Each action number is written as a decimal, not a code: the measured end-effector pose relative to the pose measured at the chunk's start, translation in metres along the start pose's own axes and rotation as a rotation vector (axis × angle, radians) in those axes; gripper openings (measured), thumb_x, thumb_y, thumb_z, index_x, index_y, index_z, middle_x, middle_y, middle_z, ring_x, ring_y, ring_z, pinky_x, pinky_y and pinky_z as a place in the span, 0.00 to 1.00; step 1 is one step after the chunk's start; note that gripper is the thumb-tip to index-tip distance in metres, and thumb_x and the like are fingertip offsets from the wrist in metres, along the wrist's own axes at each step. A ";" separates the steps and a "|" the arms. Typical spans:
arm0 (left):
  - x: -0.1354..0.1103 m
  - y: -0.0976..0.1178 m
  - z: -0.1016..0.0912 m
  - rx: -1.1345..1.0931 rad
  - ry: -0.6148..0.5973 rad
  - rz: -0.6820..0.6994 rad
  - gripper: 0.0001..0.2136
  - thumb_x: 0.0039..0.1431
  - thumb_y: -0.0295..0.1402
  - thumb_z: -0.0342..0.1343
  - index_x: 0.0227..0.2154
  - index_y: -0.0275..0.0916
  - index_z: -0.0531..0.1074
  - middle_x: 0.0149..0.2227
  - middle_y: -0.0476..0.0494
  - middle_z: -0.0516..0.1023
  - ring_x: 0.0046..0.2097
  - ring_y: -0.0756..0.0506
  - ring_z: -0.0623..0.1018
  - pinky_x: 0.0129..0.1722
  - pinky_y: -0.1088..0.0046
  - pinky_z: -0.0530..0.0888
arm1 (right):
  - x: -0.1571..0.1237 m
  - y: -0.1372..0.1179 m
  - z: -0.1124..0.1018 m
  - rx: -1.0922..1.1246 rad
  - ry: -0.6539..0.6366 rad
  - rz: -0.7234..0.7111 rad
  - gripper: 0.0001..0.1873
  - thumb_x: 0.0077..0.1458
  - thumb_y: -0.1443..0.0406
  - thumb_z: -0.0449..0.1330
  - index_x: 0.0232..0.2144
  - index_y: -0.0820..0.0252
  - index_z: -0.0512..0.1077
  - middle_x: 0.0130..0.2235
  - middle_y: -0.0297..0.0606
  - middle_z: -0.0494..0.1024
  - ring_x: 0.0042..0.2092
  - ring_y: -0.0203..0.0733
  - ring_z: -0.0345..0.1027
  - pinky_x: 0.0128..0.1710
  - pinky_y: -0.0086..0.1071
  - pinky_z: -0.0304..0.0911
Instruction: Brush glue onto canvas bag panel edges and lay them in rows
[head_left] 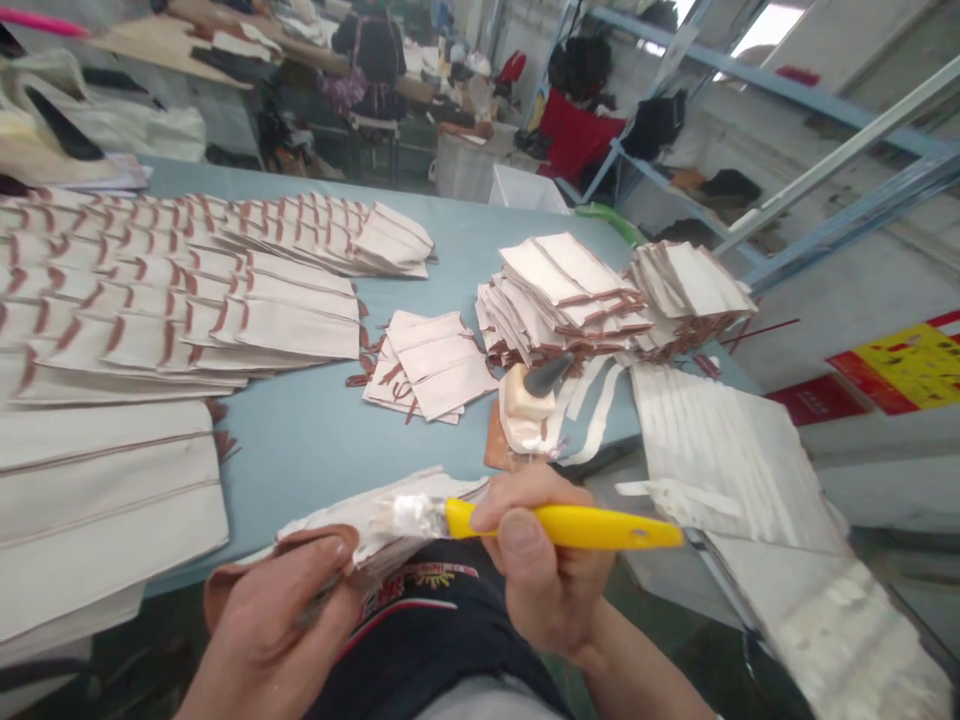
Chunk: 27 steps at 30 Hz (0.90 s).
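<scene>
Left hand [274, 625]: fingers pinching the folded piece [360, 525] (brown-edged).
Right hand [544, 575]: fingers pressing together around the yellow brush [570, 525], bristles touching the piece.
Glue pot [529, 395]: sitting at twelve o'clock of the brush.

Workshop, probably leather goods: stacked cut pieces [562, 290] on blue worktable [300, 440], shelving [750, 200]

yellow-red sign [904, 372] | print too blurred | no text readable
</scene>
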<state>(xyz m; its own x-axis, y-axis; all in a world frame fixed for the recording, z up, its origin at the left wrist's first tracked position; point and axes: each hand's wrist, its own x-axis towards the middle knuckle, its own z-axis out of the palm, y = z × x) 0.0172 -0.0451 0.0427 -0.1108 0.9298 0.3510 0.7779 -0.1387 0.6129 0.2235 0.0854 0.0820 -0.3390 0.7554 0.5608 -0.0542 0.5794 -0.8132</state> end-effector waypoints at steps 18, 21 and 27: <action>-0.008 -0.006 0.009 0.209 0.222 0.092 0.09 0.72 0.23 0.56 0.43 0.47 0.71 0.33 0.50 0.86 0.33 0.46 0.88 0.40 0.76 0.81 | 0.012 -0.019 0.015 -0.188 -0.115 -0.219 0.12 0.79 0.61 0.55 0.40 0.50 0.73 0.27 0.28 0.84 0.24 0.36 0.77 0.32 0.29 0.77; -0.012 -0.010 0.014 0.181 0.187 0.071 0.10 0.72 0.22 0.55 0.46 0.47 0.73 0.35 0.49 0.86 0.34 0.45 0.88 0.40 0.73 0.82 | 0.010 -0.019 0.025 -0.104 -0.137 -0.257 0.14 0.79 0.61 0.54 0.36 0.50 0.72 0.25 0.27 0.82 0.22 0.35 0.74 0.29 0.28 0.75; -0.024 -0.018 0.022 0.057 0.213 0.003 0.10 0.74 0.28 0.55 0.50 0.46 0.77 0.43 0.43 0.90 0.43 0.41 0.91 0.47 0.69 0.84 | -0.005 -0.016 0.039 0.029 -0.043 -0.154 0.16 0.77 0.59 0.56 0.34 0.51 0.75 0.23 0.27 0.79 0.21 0.34 0.70 0.26 0.27 0.72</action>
<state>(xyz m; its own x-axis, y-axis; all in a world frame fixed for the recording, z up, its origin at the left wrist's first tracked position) 0.0200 -0.0572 0.0076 -0.2321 0.8356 0.4979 0.8115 -0.1158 0.5727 0.1898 0.0600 0.0860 -0.3641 0.6441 0.6727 -0.1355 0.6780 -0.7225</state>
